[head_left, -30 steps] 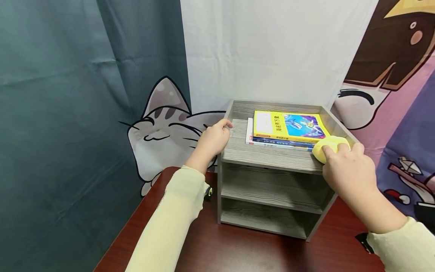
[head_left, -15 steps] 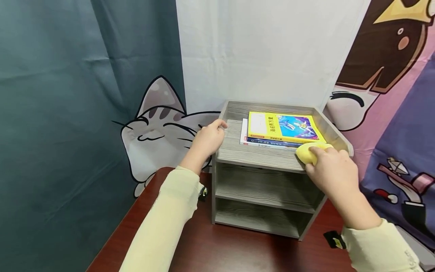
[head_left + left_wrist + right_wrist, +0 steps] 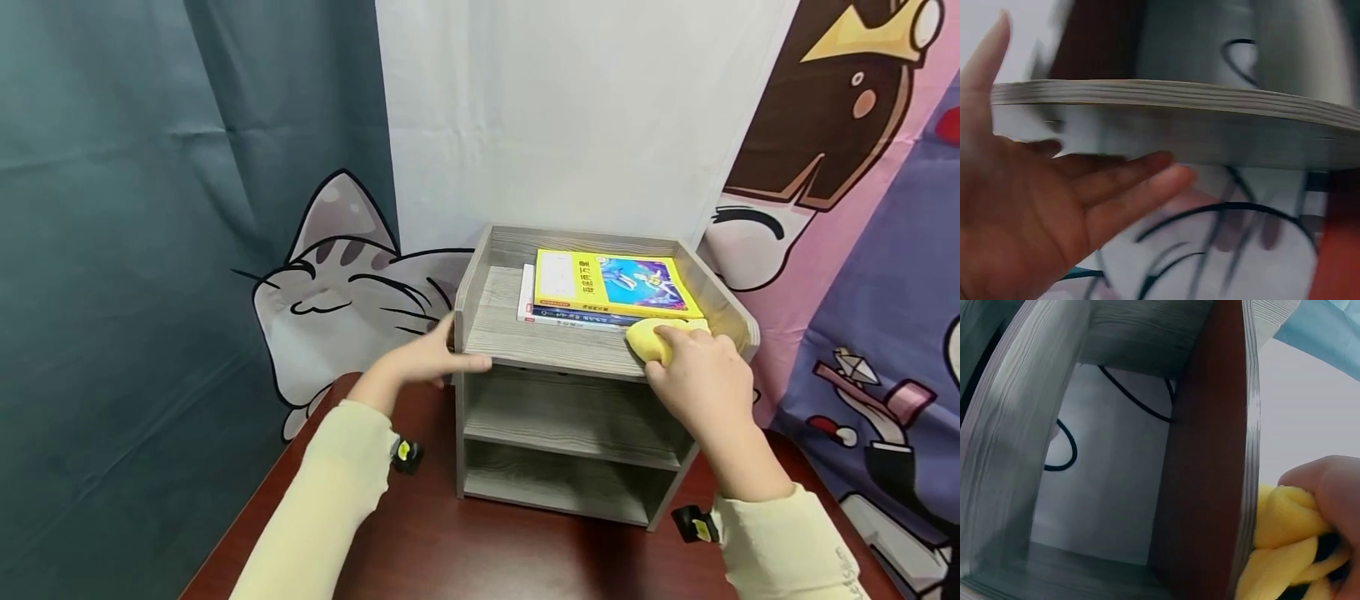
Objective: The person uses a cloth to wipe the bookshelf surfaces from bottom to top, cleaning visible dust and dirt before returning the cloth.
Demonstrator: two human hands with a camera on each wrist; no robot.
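Note:
A small grey wood-grain shelf stands on a dark red table. My right hand grips a soft yellow cloth on the front right of its top board, beside a stack of books. Close up in the right wrist view, the bunched cloth lies against the board's edge under my fingers. At the shelf's left side is my left hand, its thumb across the front corner. The left wrist view shows its fingers stretched out along the side panel, thumb on the other side; whether they touch is unclear.
On the top board lies a yellow-covered book over thinner ones, fenced by raised sides and back. Two open compartments sit below. Dark red table surrounds the base. A white curtain and printed cartoon cloths hang behind.
My right hand has slid the yellow cloth leftward along the front of the top board. My left hand has come off the left rim and down to its front corner, fingers outside.

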